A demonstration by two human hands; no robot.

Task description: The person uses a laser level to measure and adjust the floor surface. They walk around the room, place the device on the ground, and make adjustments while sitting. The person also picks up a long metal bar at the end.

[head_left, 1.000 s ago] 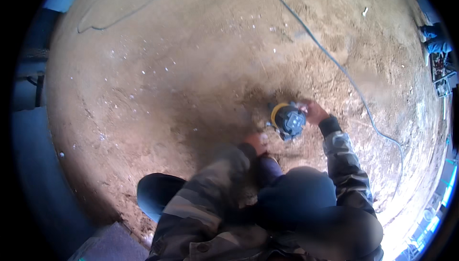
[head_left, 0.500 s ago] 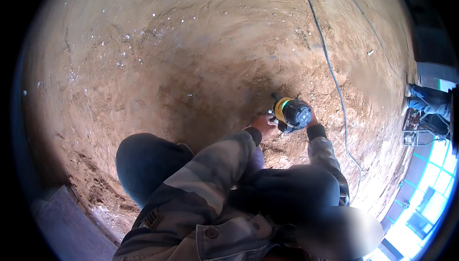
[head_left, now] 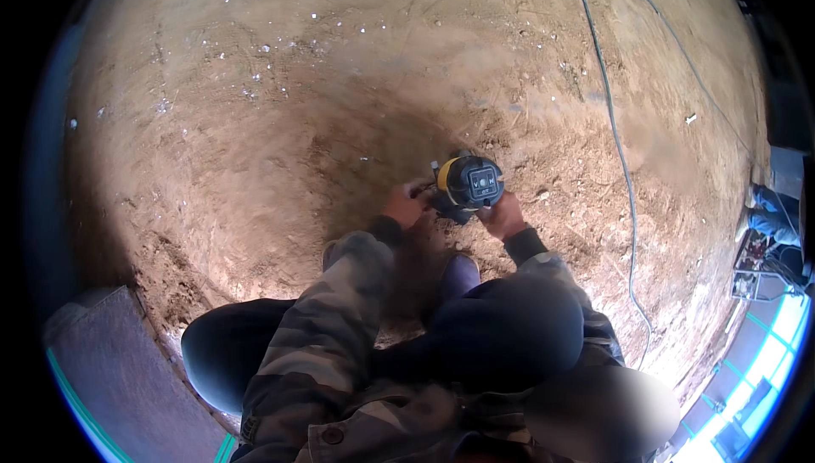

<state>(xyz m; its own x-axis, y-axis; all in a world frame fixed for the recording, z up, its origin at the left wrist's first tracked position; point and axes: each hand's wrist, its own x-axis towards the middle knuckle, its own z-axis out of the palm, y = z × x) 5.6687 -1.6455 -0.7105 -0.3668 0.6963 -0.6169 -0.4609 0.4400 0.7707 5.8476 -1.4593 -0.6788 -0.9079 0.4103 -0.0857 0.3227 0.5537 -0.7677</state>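
A yellow and black laser level [head_left: 475,181] stands nearly upright over the bare dirt, its dark top with a square button panel facing me. My right hand [head_left: 506,215] is closed on its lower right side, with the fingertips partly hidden behind the body. On the other side my left hand [head_left: 407,203] has its fingers pinched at the level's base, by a small leg or knob that I cannot make out clearly. The foot of the level lies in shadow, so its contact with the soil is hard to see.
A dark cable [head_left: 613,128] runs over the soil to my right, with a thinner line [head_left: 679,39] beyond it. My shoe [head_left: 459,276] is just below the level. A flat board [head_left: 136,378] lies at lower left. At far right another person's legs [head_left: 777,213] stand by a metal-framed machine [head_left: 755,280].
The laser level has come from tilted to more upright, and its top now faces me. It appears further left in view with both hands, as my view has also shifted.
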